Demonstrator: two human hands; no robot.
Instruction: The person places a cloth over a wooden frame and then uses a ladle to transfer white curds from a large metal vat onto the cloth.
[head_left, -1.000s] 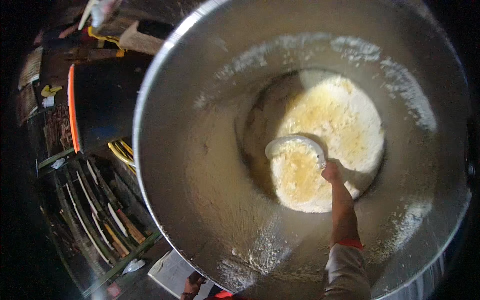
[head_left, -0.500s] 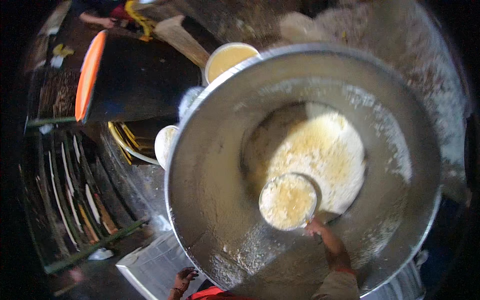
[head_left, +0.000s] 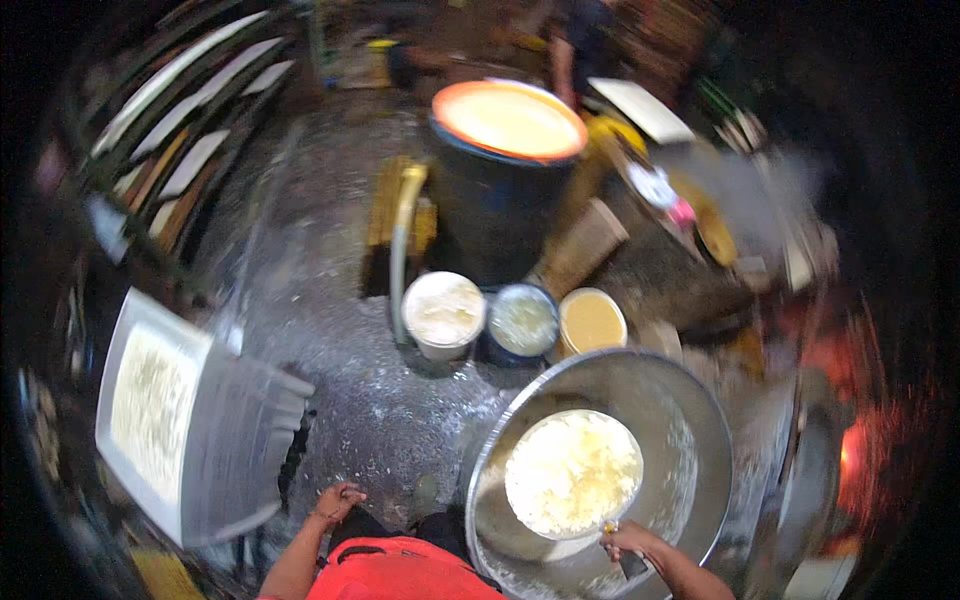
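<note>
My right hand point(head_left: 632, 542) grips the handle of a round pan point(head_left: 545, 534), heaped with a pale yellow, crumbly mass point(head_left: 573, 470). This pan hangs over a wide metal basin point(head_left: 700, 430) at the lower right, hiding most of what lies in it. Some white material shows at the bottom below the pan. My left hand point(head_left: 340, 502) is held in front of my body at the lower left, fingers apart and holding nothing. Nearest to it is a large, pale plastic tub point(head_left: 240, 440) with whitish contents.
Behind the basin stand a white bucket point(head_left: 440, 345), a blue bucket point(head_left: 488, 340) and a tan-filled bucket point(head_left: 622, 322). A dark drum point(head_left: 490, 215) with an orange rim is farther back, near another person point(head_left: 563, 70). Slatted racks point(head_left: 190, 140) stand far left; an orange glow point(head_left: 850, 450) shows right.
My view has swung left, bringing the tub and buckets into sight. The filled pan has risen out of the basin's depth, still in my right hand. My left hand stays empty.
</note>
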